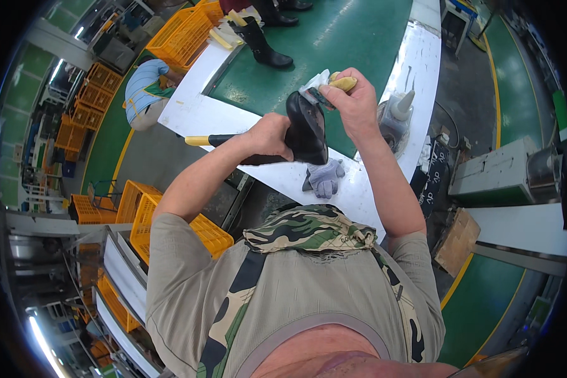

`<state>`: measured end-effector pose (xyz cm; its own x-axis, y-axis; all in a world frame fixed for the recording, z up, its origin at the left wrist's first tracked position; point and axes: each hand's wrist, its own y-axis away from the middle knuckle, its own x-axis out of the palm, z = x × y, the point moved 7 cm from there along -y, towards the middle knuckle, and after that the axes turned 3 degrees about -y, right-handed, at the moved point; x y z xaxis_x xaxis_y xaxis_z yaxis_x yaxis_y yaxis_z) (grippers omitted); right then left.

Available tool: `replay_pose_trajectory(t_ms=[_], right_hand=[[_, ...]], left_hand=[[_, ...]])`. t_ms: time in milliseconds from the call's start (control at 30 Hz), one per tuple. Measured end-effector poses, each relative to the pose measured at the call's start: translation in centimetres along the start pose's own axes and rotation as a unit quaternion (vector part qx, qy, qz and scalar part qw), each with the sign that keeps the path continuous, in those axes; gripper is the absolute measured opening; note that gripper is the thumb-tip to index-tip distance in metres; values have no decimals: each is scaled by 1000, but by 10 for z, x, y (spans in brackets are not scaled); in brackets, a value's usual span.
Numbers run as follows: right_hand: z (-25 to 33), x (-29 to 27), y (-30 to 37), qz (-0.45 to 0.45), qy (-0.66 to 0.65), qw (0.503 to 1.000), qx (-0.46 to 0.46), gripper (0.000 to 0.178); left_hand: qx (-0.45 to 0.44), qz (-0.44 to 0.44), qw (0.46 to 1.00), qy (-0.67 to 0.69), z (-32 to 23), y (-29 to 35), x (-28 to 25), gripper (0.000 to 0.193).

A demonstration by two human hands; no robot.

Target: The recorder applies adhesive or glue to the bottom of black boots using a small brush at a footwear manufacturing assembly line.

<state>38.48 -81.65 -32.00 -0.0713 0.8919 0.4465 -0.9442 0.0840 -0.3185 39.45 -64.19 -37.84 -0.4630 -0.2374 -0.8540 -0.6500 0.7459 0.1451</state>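
Note:
A black boot [308, 140] is held over the worktable, sole partly turned toward my right hand. My left hand [269, 137] grips it around the ankle. Its shaft points left, with a yellow piece [197, 140] sticking out past the top. At the toe, my right hand [353, 104] is closed around a tool with a yellow handle [344, 84]. A white cloth or tissue [315, 82] is bunched beside those fingers, near or against the toe; contact is hard to make out. Below the boot lie grey work gloves [326, 179] on the tabletop.
The white-edged table [246, 118] has a green top [340, 38]. Other black boots [263, 47] stand at its far side. A squeeze bottle [400, 105] sits at the right. Yellow crates [181, 38] are at the far left, and a co-worker in light blue [146, 88] bends beside the table.

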Motion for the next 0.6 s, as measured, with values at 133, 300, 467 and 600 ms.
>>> replay_pose_trajectory(t_ms=[133, 300, 467, 600], right_hand=[[-14, 5, -10, 37, 11, 999, 6, 20], [-34, 6, -11, 69, 31, 997, 8, 20], [-52, 7, 4, 129, -14, 990, 48, 21], [-68, -1, 7, 111, -46, 988, 100, 20]], left_hand=[[-18, 124, 977, 172, -5, 18, 5, 51], [2, 192, 930, 313, -10, 32, 14, 55], [-16, 234, 881, 412, 8, 47, 46, 65], [-9, 233, 856, 461, 14, 47, 70, 88]])
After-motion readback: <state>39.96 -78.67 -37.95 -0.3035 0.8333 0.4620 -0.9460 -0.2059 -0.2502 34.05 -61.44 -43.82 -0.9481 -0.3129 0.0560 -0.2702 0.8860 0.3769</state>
